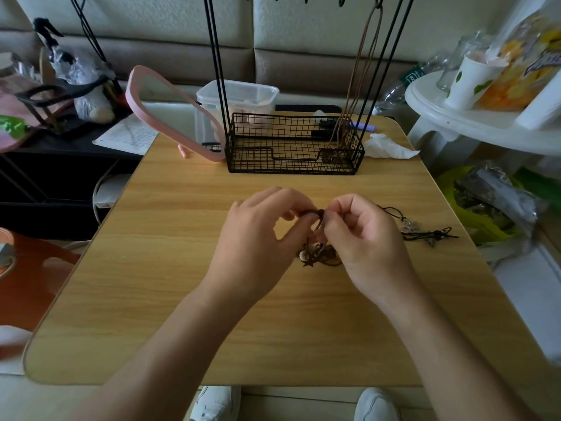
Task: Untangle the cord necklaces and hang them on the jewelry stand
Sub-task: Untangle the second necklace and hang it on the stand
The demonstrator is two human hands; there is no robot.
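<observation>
Our left hand (261, 226) and right hand (361, 229) pinched the brown cord tangle (318, 238); we judged gentle loosening best, black necklace (425, 232) lying at three o'clock.

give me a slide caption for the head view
Both hands pick at a tangled brown cord necklace before the jewelry stand.

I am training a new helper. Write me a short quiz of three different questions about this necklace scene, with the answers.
1. True or false: a brown necklace already hangs on the stand.
2. What do the left hand and right hand pinch?
3. Where does the black necklace lie? A) in the basket B) on the table, right of the hands C) on the white stool

Key: 1 true; 2 the tangled brown cord; 3 B.
</observation>
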